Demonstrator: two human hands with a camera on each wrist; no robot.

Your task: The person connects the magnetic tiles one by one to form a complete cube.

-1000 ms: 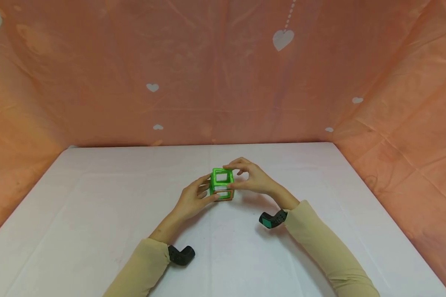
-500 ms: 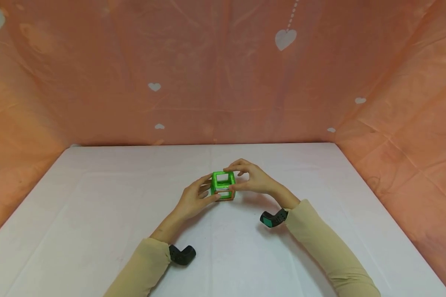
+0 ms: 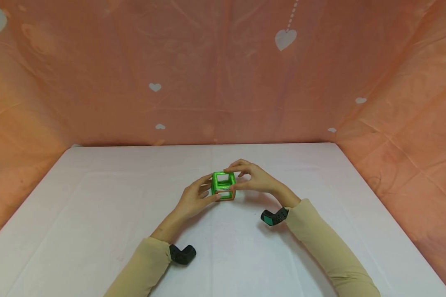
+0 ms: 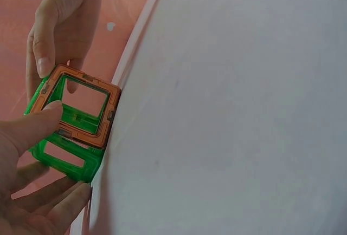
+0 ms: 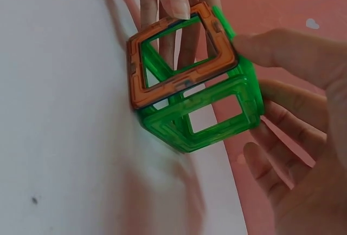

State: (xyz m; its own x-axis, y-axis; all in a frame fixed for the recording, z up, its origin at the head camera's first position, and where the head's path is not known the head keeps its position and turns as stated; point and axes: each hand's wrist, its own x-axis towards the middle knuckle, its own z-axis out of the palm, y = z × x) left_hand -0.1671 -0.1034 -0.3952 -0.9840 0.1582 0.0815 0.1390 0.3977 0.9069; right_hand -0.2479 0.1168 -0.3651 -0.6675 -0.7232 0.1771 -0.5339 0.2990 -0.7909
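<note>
A small cube of see-through magnetic tiles (image 3: 223, 187) stands on the white table near its middle. Most of its faces are green; the face turned toward me is an orange tile (image 4: 110, 113). My left hand (image 3: 194, 201) holds the cube from the left, thumb on the orange tile and fingers against a green side. From the right, my right hand (image 3: 259, 180) pinches the green top tile (image 5: 257, 91) between thumb and fingers along its edge. Another green side tile (image 5: 217, 135) shows below the orange one in the right wrist view. The cube's underside is hidden.
White cloth covers the table (image 3: 96, 214). Orange sheets with pale hearts form the back wall (image 3: 215, 82) and the sides. A black wrist camera (image 3: 183, 255) sits on the left wrist and another black camera (image 3: 274, 217) on the right.
The green top tile has come down slightly and lies flatter on the cube, my right fingers moving with it. My left hand keeps almost the same place. The head view has shifted a little.
</note>
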